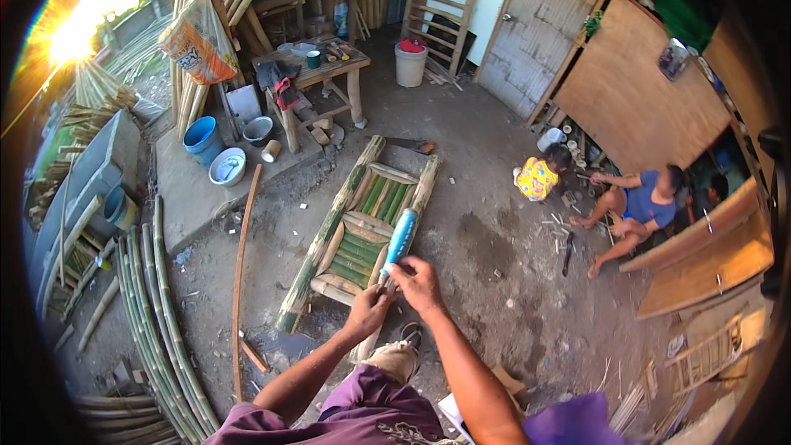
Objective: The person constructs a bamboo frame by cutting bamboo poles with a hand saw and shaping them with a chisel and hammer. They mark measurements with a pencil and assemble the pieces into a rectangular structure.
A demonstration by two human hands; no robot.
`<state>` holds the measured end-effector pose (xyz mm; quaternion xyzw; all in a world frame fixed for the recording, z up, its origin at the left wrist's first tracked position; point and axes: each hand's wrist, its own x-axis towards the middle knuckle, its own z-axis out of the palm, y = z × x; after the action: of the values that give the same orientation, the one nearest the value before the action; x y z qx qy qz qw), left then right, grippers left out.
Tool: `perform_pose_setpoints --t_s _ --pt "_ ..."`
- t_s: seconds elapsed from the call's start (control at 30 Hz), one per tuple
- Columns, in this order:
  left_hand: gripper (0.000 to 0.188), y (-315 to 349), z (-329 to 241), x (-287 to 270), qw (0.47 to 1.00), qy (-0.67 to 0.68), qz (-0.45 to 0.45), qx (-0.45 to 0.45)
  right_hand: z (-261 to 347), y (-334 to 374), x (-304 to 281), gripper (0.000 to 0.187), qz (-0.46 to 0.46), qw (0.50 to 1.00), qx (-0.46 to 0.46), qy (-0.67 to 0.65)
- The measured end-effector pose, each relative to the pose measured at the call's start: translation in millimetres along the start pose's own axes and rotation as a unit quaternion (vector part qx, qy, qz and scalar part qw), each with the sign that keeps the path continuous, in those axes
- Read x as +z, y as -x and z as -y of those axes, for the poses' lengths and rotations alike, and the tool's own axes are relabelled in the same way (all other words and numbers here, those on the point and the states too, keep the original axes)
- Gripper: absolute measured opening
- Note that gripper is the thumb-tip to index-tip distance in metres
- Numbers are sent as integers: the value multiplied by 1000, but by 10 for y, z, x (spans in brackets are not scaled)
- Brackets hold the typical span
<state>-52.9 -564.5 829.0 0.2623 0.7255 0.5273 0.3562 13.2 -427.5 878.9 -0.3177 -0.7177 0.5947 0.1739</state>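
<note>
Over the bamboo frame (367, 222), by its right-hand rail (424, 185), bracing the right hand (420, 287) against the left hand (368, 311) should steady the blue bottle (400, 239). The right fingers curl around its near end; the left ones bunch together, and I cannot tell what they pinch.

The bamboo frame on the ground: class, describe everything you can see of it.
The bamboo frame lies on the dirt ground, its far end angled rightward. Two long, mottled green-and-tan poles run along its sides, joined by paler crosspieces. Between these sit green slats: lengthwise in the far panel, crosswise in the near one. A blue bottle hides part of the right pole; whether the left grip touches the frame is unclear.
</note>
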Motion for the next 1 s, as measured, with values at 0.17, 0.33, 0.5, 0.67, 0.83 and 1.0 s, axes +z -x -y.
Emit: perform_pose_setpoints --t_s 0.17,0.33,0.5,0.67,0.83,1.0 --pt "22 -1099 -821 808 998 56 -37 15 386 -977 -1224 32 54 998 -5 -6" --pt "26 -2293 -1336 1495 996 62 -57 1 358 -2049 -2131 32 74 997 -1 -16" --pt "27 -3758 -1433 2189 992 67 -111 4 -120 -3488 -2900 31 117 992 0 55" --pt "26 -5089 -1883 2549 973 63 -220 -41 -116 -5041 -3491 32 215 969 -50 109" --pt "25 -6036 -2247 2384 942 115 -313 -48 225 -6389 -3549 38 369 923 -10 113" --pt "28 -7074 -2103 2097 894 131 -394 -166 122 -7638 -3393 33 422 896 -36 132"
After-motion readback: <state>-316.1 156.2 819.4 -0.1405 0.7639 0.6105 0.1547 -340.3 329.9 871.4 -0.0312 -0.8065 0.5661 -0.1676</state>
